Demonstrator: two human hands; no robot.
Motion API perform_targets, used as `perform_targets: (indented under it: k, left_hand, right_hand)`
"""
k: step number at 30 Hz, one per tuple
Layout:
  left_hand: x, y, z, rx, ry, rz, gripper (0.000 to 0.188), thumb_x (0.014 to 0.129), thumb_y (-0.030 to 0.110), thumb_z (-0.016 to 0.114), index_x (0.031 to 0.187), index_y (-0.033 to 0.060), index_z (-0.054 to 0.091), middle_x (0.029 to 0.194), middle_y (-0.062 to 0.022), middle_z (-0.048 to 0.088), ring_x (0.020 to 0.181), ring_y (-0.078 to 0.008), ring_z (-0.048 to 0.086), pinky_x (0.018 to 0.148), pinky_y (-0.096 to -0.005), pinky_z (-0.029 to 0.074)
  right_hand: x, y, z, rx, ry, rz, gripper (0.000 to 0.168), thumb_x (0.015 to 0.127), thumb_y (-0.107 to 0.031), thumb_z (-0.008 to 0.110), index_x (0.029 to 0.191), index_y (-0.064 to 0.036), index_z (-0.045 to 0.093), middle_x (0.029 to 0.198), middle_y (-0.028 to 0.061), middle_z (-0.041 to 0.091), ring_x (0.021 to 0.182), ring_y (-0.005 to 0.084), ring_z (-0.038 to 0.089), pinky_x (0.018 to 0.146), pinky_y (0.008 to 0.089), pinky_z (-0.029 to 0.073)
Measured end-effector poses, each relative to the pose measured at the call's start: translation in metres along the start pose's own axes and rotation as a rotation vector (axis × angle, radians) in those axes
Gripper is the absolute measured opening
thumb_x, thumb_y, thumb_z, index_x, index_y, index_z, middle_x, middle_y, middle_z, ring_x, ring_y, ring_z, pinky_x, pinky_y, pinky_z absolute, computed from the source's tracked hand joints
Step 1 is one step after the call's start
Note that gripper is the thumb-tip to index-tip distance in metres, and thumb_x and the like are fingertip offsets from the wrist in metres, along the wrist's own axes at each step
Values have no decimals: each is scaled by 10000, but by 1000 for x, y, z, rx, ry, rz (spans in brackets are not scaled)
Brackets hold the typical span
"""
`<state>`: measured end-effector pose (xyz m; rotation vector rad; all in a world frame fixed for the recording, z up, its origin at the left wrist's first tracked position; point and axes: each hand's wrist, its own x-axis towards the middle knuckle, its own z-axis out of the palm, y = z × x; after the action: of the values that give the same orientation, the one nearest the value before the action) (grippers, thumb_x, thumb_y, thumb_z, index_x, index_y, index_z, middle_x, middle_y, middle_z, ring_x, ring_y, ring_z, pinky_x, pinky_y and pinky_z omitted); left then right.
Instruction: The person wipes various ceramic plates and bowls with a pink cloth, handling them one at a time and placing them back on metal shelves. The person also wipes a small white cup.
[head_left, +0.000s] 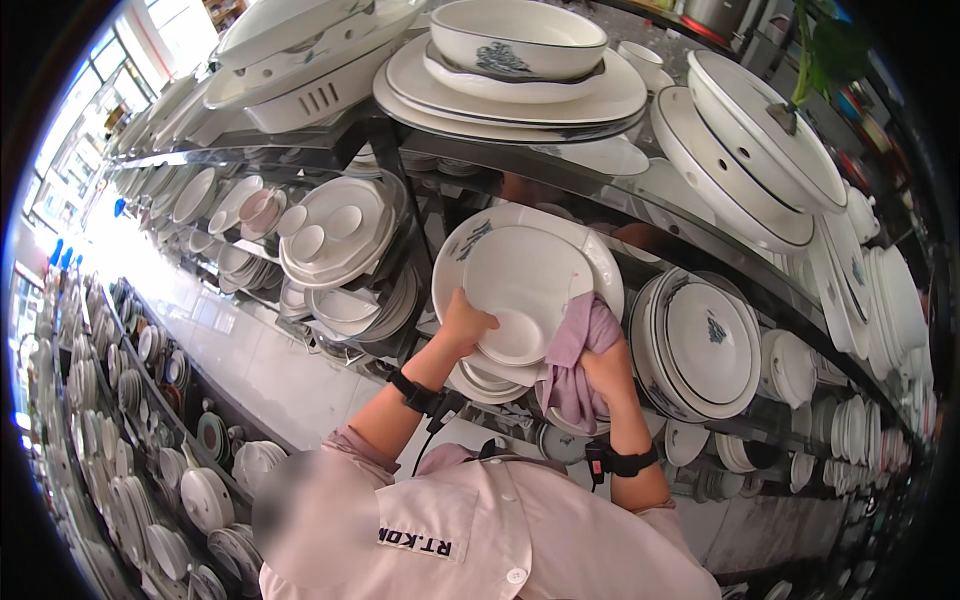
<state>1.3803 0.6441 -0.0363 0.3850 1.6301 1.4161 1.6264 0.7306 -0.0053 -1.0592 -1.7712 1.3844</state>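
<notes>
My left hand (466, 324) grips the lower left rim of white ceramic plates, its thumb beside a small round white dish (511, 337). The dish lies on a larger white plate (517, 262), which rests on a wide plate with a dark blue floral print (450, 259). My right hand (609, 371) is closed around a bunched mauve cloth (574, 360), which touches the right edge of the plates. The fingertips of my right hand are hidden by the cloth. Below the plates, several smaller white dishes (491, 386) show in a stack.
A dark shelf edge (675, 217) runs just beyond my hands. Above it stand a bowl on platters (517, 45) and tilted lidded dishes (750, 150). Patterned plates (705, 337) are stacked close on the right, and plates with small cups (337, 232) on the left. A tiled aisle (262, 375) lies at left.
</notes>
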Motion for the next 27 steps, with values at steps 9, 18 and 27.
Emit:
perform_targets:
  k: [9, 18, 27]
  left_hand:
    - [8, -6, -2, 220, 101, 105, 1112, 652, -27, 827, 1539, -52, 156, 1380, -265, 468, 1237, -363, 559, 956, -438, 557]
    - [-53, 44, -46, 266, 95, 132, 1084, 729, 150, 841, 1550, -21, 154, 1451, -267, 316, 1263, -341, 550, 994, -423, 534]
    - [-115, 47, -197, 126, 91, 210, 478, 878, 54, 704, 1328, -1, 552, 1274, -94, 607, 1105, -182, 642, 906, -322, 519]
  right_hand:
    - [-20, -23, -17, 41, 8, -1, 544, 778, -45, 765, 1273, 72, 573, 1269, 177, 651, 1194, 229, 611, 1041, 350, 448]
    - [-53, -106, -1, 349, -206, -193, 650, 754, -68, 760, 1346, 53, 519, 1229, 99, 636, 1132, 172, 612, 1012, 316, 465]
    - [-59, -125, 140, 435, -672, -185, 968, 663, -150, 870, 1468, 17, 359, 1289, 88, 591, 1144, 159, 588, 990, 306, 452]
